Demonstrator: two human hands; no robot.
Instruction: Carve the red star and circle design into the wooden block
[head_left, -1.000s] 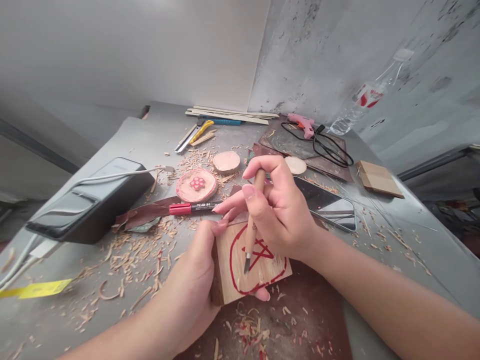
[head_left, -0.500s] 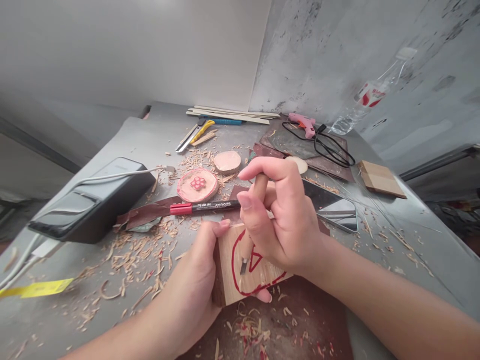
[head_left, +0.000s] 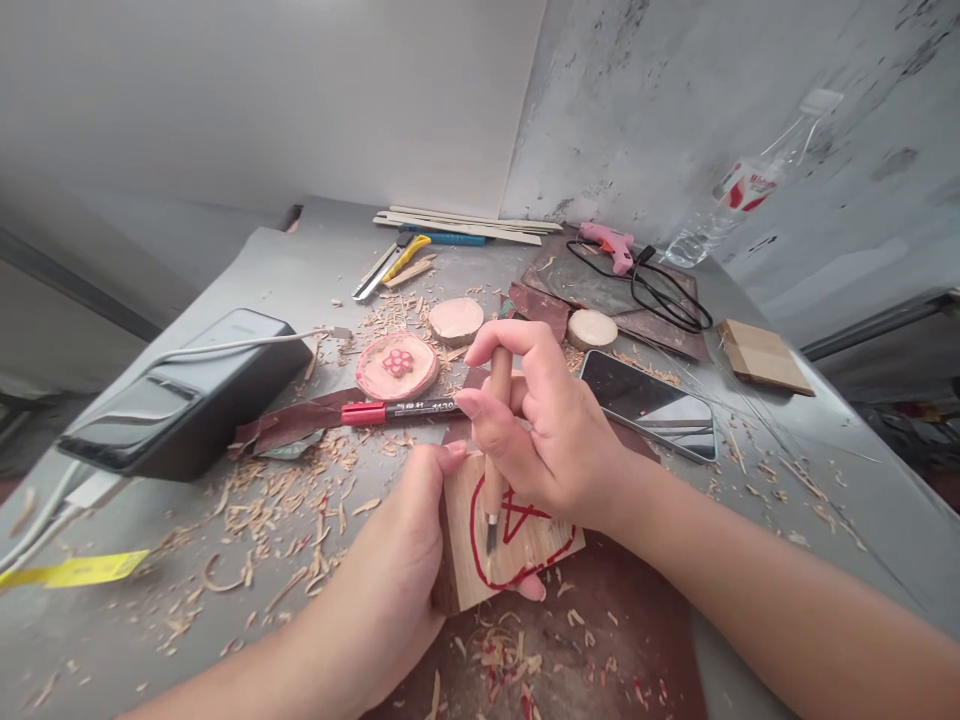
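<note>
My left hand (head_left: 409,530) is closed round the left side and underside of a square wooden block (head_left: 461,520), its thumb on the top left edge. Red marker lines on the block form a ring with an angular figure inside. My right hand (head_left: 536,420) grips a wood-carving chisel (head_left: 493,490) by its wooden handle. The tool points down, and its metal blade rests on the block's face inside the ring, near the left. Beneath the block lies a brown leather sheet (head_left: 600,640) scattered with shavings. A red-capped marker (head_left: 401,411) is just beyond my hands.
Two round wood slices (head_left: 456,320) lie ahead, one bearing a red flower (head_left: 397,363). A black power bank (head_left: 187,395) with cables stands left. Further back are a utility knife (head_left: 391,266) and a pink glue gun (head_left: 609,245). A phone (head_left: 649,405), wooden board (head_left: 765,357) and bottle (head_left: 750,185) are right.
My right hand and the chisel have moved a little left, and the tool stands more upright. The block has shifted slightly right in view. More of the phone and a third wood slice shows.
</note>
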